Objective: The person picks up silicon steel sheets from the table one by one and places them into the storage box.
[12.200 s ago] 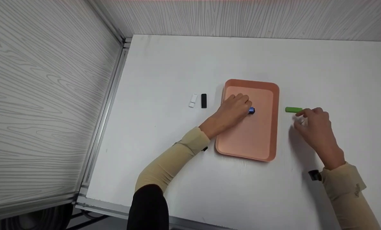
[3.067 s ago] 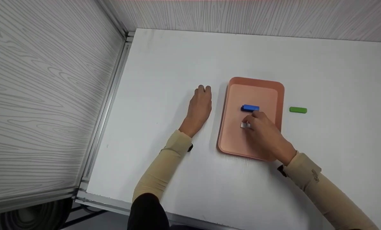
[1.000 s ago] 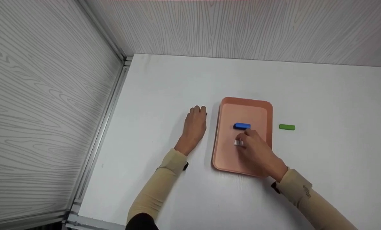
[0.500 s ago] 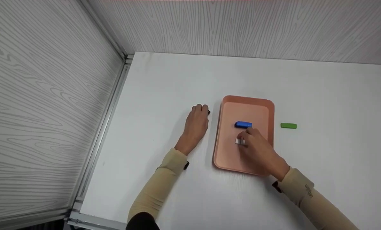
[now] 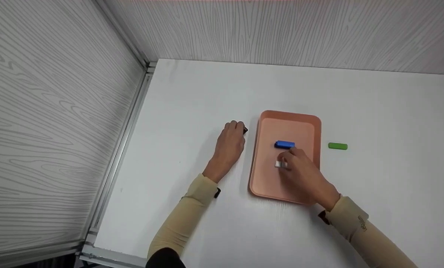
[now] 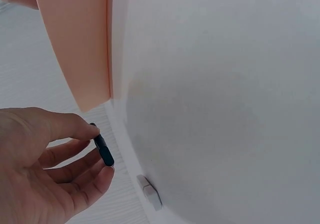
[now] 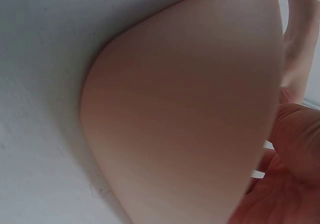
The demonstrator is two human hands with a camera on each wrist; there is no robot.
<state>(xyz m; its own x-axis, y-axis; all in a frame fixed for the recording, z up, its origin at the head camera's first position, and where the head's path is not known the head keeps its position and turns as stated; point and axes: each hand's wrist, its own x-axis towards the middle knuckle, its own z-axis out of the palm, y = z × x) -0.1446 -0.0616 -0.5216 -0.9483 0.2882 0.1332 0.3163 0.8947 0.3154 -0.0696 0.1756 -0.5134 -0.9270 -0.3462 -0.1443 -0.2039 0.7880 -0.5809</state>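
Note:
My left hand (image 5: 227, 147) is left of the pink tray (image 5: 254, 163). It pinches a black USB flash drive (image 6: 103, 149) between thumb and fingers; only the drive's dark end shows in the head view. A white USB flash drive (image 6: 150, 191) with a seam lies on the table near that hand, hidden behind it in the head view. Over the tray, my right hand (image 5: 304, 173) pinches a small white and grey piece (image 5: 280, 164); its full shape is hidden by the fingers. A blue USB flash drive (image 5: 284, 144) lies in the tray just beyond these fingertips.
A green USB flash drive (image 5: 338, 146) lies on the white table (image 5: 386, 123) right of the tray. Wood-grained panels (image 5: 50, 126) stand at the left and back. The tray's outer wall (image 7: 185, 98) hides much of the right hand in the right wrist view.
Earlier the left hand was at the blue drive in the tray; it has since gone left and picked up the black drive, edging right. The right hand moved from beside the green drive into the tray.

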